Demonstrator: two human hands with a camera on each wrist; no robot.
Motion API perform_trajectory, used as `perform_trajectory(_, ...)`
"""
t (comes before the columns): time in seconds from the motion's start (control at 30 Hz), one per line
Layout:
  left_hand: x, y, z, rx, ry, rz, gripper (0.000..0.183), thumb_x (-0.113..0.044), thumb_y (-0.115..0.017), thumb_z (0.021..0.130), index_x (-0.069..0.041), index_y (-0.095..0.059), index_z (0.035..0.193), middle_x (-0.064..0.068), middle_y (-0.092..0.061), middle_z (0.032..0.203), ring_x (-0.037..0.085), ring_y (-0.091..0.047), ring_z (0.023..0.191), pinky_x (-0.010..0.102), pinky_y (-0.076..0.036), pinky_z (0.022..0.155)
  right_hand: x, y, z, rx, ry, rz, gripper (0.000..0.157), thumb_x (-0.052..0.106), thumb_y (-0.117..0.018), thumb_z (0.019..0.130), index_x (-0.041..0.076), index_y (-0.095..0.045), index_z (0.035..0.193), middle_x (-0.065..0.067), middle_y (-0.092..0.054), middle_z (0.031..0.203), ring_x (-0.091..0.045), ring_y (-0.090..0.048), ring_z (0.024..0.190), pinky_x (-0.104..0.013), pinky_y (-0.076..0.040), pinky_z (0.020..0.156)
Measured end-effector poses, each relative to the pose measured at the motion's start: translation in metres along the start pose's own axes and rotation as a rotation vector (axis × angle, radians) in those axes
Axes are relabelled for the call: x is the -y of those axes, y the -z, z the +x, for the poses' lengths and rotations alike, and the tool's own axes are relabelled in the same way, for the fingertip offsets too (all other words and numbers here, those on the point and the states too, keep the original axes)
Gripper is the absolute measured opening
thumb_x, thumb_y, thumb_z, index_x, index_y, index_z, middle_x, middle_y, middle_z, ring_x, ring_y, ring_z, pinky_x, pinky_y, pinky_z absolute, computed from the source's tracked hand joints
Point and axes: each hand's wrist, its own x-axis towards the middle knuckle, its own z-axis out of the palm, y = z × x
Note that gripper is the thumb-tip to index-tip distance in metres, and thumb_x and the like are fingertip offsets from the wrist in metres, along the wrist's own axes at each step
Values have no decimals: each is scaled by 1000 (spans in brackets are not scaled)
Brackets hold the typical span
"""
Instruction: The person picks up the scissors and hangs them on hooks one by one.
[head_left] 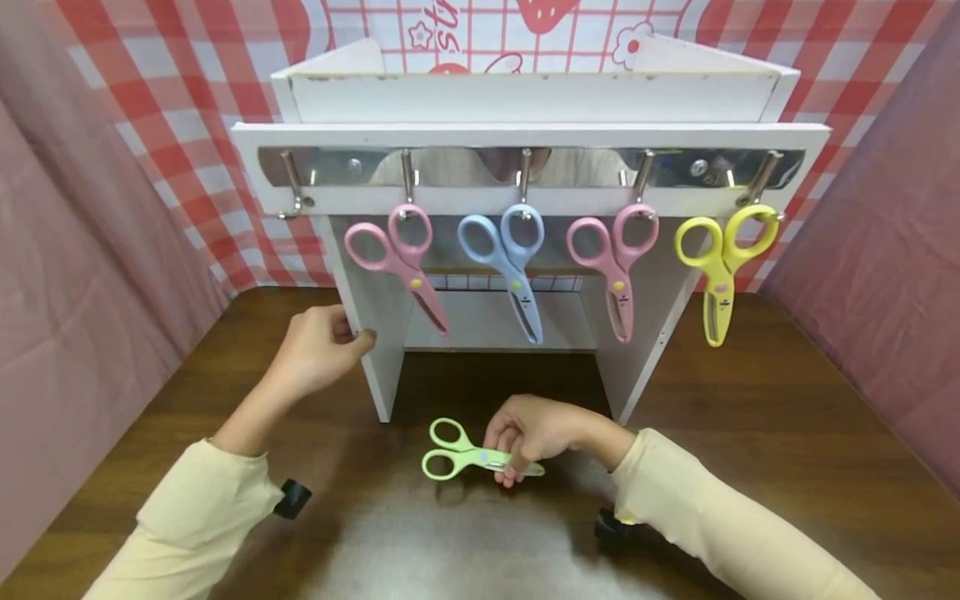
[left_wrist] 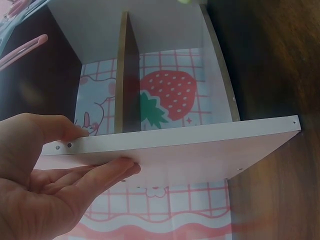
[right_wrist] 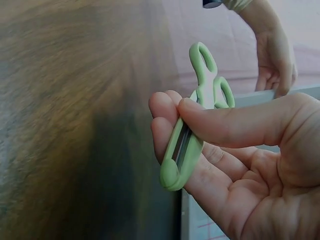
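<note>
My right hand (head_left: 536, 429) pinches light green scissors (head_left: 459, 455) by the blade end, thumb on one side and fingers on the other. Their two handle loops point left, over the tabletop in front of the white rack. In the right wrist view the green scissors (right_wrist: 187, 145) run from the blunt blade tip up to the loops. At the rack's left side panel (head_left: 360, 333), my left hand (head_left: 318, 346) grips the front edge. The left wrist view has the thumb and fingers of that hand (left_wrist: 55, 175) on opposite faces of the panel (left_wrist: 175, 142).
Along the rack's hook rail (head_left: 465, 200) hang pink scissors (head_left: 405, 258), blue scissors (head_left: 513, 267), another pink pair (head_left: 617, 262) and yellow scissors (head_left: 722, 258). The leftmost hook (head_left: 294, 187) carries nothing. Behind stands a red checkered cloth (head_left: 172, 108); pink cloth (head_left: 75, 250) flanks the brown table (head_left: 720, 450).
</note>
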Motion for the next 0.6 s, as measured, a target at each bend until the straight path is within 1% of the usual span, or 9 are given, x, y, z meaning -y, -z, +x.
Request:
perform_trajectory(0.1,-1,0,-1,8,0,-2,26,-20,-60,86,-2,-72,100,14,-76,85,15,-60,70,28,-45,64,6,0,-3,-21,16,-18,24,-18,-65,74,-14,-65,98,-27,-72,82,-10,-67,64,-25,-55,62)
perform_trajectory(0.2,-1,1,-1,14,1,-8,28,-21,-60,87,-1,-71,104,16,-76,91,20,-66,79,30,-48,67,13,-1,-6,-40,42,-33,23,-18,-64,74,-14,-65,97,-25,-73,81,-13,-68,65,-24,-53,60)
perform_trajectory(0.3,0,-1,-1,17,6,-11,28,-19,-60,86,-1,-71,104,16,-76,93,23,-68,85,31,-49,70,19,-3,-11,-60,69,-50,23,-18,-63,73,-12,-66,96,-22,-73,78,-16,-69,66,-21,-51,58)
perform_trajectory(0.37,0,-2,-1,13,6,-11,26,-18,-60,86,-2,-71,103,15,-76,92,22,-68,84,31,-49,70,23,-5,-13,-72,92,-66,23,-18,-63,73,-12,-66,95,-20,-73,77,-18,-69,67,-20,-50,57)
perform_trajectory(0.47,0,-2,-1,14,6,-19,25,-17,-60,86,-2,-72,102,14,-76,90,17,-65,79,28,-48,68,28,-6,-16,-83,121,-82,23,-17,-62,73,-11,-66,94,-18,-73,76,-18,-69,66,-20,-48,55)
perform_trajectory(0.53,0,-2,-1,10,6,-18,26,-17,-60,85,-1,-72,101,14,-76,88,14,-63,75,28,-47,66,33,-7,-18,-91,138,-84,23,-18,-62,73,-10,-67,94,-18,-73,76,-21,-69,67,-19,-47,55)
perform_trajectory(0.6,-1,0,-1,0,7,-13,25,-18,-60,85,-1,-72,101,14,-76,87,13,-61,73,27,-46,65,38,-7,-18,-96,149,-90,23,-17,-61,73,-8,-67,93,-17,-73,75,-20,-69,67,-19,-47,54)
